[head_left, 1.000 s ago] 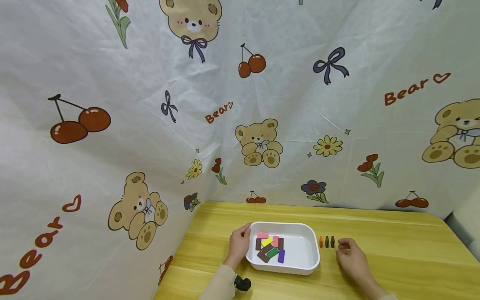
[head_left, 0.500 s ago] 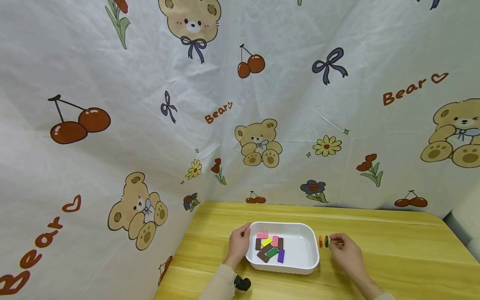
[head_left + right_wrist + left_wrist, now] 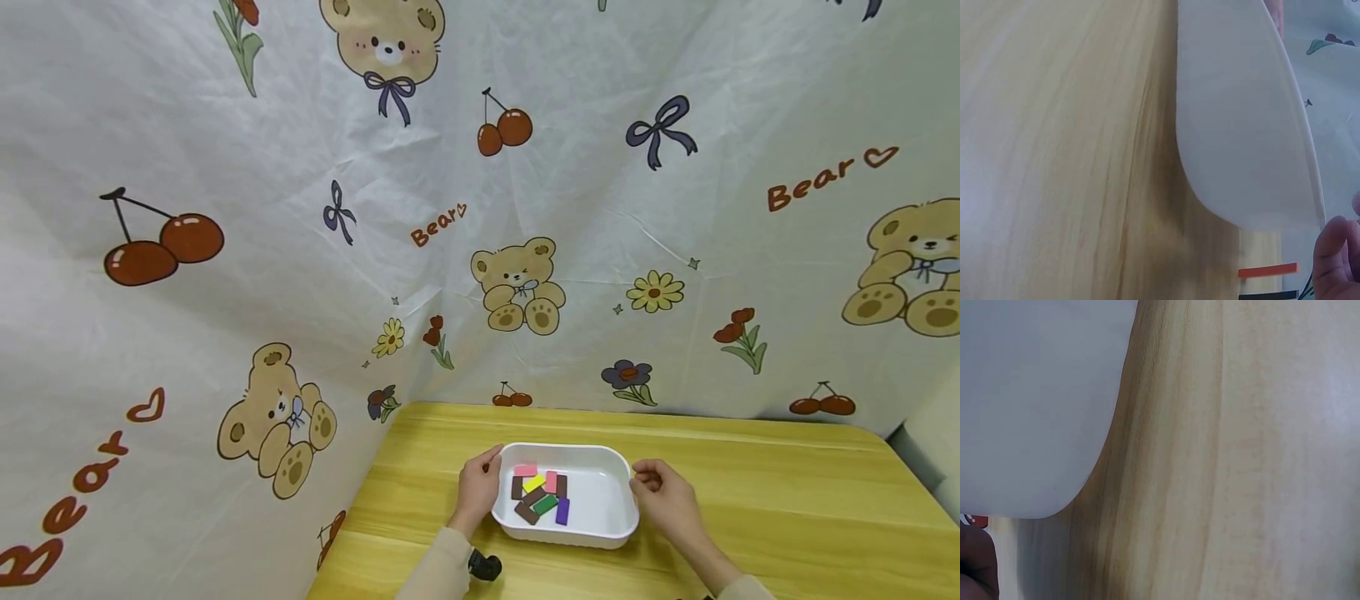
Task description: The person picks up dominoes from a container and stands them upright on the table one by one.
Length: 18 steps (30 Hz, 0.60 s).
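Note:
A white rectangular tray (image 3: pixel 600 540) stands on the table, with several flat tiles lying in its left half: brown, pink, a yellow tile (image 3: pixel 533 483), a green tile (image 3: pixel 545 505) and a purple tile (image 3: pixel 562 512). My left hand (image 3: pixel 477 487) holds the tray's left rim near the back corner. At the opposite rim is my right hand (image 3: pixel 667 498), its thumb and forefinger bent right at the edge; whether they grip it I cannot tell. Close by that hand, the right wrist view shows an orange tile (image 3: pixel 1267 270) and a dark tile (image 3: pixel 1267 295) standing on edge. In the head view the hand covers these.
The wooden table (image 3: pixel 795 500) reaches back to a white cloth (image 3: pixel 570 192) printed with bears, cherries and flowers, which hangs behind and to the left. A black wrist device (image 3: pixel 485 567) sits on the left forearm.
My right hand has moved left from beside the row of standing tiles to the tray's right rim, covering the row in the head view. The left hand and tray have stayed put.

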Each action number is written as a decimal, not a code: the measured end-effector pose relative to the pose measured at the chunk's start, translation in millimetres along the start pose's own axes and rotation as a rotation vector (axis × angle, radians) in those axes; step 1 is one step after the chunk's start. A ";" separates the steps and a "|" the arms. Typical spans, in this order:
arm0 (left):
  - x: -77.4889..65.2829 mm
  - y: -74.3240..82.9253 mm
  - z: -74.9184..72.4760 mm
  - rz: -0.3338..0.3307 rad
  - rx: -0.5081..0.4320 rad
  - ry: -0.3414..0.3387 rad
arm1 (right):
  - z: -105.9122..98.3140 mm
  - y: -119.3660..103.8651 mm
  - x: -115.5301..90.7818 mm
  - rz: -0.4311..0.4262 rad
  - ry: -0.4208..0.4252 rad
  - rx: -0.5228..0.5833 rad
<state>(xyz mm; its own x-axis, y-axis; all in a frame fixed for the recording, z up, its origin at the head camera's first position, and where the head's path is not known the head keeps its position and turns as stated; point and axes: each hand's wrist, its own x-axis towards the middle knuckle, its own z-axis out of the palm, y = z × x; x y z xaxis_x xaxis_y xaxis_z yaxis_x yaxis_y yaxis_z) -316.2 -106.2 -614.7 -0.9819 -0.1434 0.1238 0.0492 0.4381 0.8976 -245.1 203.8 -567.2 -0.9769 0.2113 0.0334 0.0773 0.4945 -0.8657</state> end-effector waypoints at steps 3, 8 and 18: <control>-0.2 0.0 0.0 0.004 0.006 0.006 | 4.3 -3.5 0.9 -0.021 0.007 -0.006; -0.1 0.4 -0.1 0.015 0.017 0.010 | 9.0 -9.2 0.9 -0.044 0.008 -0.012; -5.2 10.9 -3.6 0.001 0.001 0.003 | 18.9 -26.7 -2.8 -0.075 -0.013 -0.001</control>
<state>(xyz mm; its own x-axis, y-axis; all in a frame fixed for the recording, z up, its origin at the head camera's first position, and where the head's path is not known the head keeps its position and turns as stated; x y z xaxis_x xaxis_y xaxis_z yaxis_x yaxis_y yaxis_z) -309.9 -103.9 -604.0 -0.9813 -0.1457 0.1259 0.0499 0.4391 0.8970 -248.1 174.1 -553.6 -0.9825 0.1622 0.0914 0.0040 0.5095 -0.8605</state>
